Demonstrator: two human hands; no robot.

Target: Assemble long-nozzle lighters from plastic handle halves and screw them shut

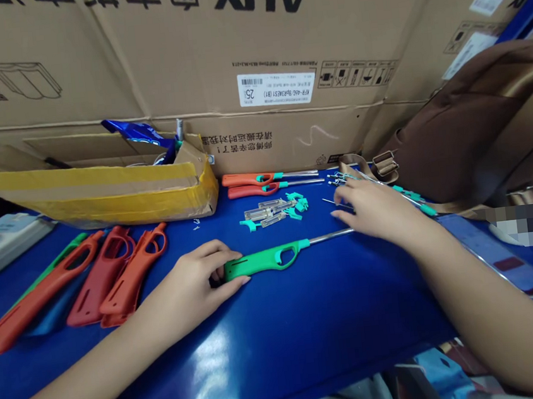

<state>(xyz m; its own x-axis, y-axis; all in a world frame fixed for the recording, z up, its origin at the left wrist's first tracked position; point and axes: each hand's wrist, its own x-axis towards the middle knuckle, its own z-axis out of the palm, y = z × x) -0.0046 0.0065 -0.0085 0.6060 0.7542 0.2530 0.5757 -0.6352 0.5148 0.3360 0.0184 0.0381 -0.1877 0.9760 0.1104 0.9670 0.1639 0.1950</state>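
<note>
A green long-nosed lighter (256, 261) with a teal trigger and metal tube lies on the blue table. My left hand (203, 282) is closed around the end of its handle. My right hand (372, 210) is above the tip of the tube, fingers curled around a thin metal wire (327, 201). Beyond those fingers are several thin wires with teal ends (337, 178), partly hidden by the hand. Clear plastic lighter tanks (268, 212) and small teal parts (299, 203) are piled behind the green lighter.
Two orange-red lighters (250, 185) lie at the back. Several orange, red, green and blue handle shells (124, 275) are at left, near a yellow-taped box (152, 195). A brown bag (460, 135) and a phone-like flat object (496, 255) are at right. Large cardboard (161, 64) stands behind.
</note>
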